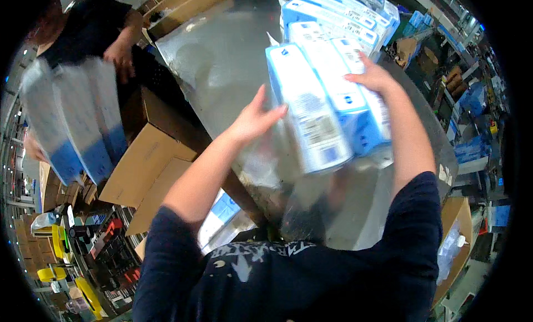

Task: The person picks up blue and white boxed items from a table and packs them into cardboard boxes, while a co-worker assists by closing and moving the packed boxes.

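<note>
I hold a bundle of tall white and blue boxes (325,100) over a shiny metal table (222,61). My left hand (255,117) presses against the bundle's left side. My right hand (373,76) grips its right upper edge. The boxes tilt, with their blue ends pointing down toward me. More of the same white and blue boxes (344,13) lie stacked at the table's far side.
Another person (91,27) at the upper left carries a wrapped pack of white and blue boxes (75,122). Open cardboard cartons (147,161) stand left of the table. A carton with plastic bags (455,244) is at the lower right. Shelves line the right.
</note>
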Motion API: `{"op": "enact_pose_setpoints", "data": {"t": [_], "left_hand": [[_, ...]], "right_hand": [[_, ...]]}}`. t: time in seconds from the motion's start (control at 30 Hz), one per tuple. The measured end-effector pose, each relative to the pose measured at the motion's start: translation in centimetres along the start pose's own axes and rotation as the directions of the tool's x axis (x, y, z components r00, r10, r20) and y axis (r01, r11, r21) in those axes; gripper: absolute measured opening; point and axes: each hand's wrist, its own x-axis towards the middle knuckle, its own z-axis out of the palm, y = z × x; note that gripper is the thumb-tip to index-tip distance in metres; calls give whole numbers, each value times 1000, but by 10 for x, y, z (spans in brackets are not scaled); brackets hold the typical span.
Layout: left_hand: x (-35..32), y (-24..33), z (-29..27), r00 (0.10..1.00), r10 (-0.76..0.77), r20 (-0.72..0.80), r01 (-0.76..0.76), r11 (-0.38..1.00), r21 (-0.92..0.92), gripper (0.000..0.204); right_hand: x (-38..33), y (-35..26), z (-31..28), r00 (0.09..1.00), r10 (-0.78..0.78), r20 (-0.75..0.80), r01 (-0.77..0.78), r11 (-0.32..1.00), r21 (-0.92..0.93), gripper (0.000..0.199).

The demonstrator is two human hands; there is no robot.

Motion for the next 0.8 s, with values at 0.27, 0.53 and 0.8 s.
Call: {"op": "enact_pose_setpoints", "data": {"t": [0.27, 0.53, 0.8], "left_hand": [[-88, -1, -1, 982, -16, 188, 47, 985, -165, 107], [-52, -10, -19, 933, -277, 232, 357, 801, -480, 61], [-146, -41, -34, 979, -187, 76, 192, 743, -641, 63]], "right_hand": [[-179, -42, 7, 938, -207, 278, 196, 978, 66, 95], [-174, 10, 59, 899, -81, 429, -369, 385, 846, 61], [-199, -68, 62, 993, -107, 49, -2, 395, 919, 61]]}}
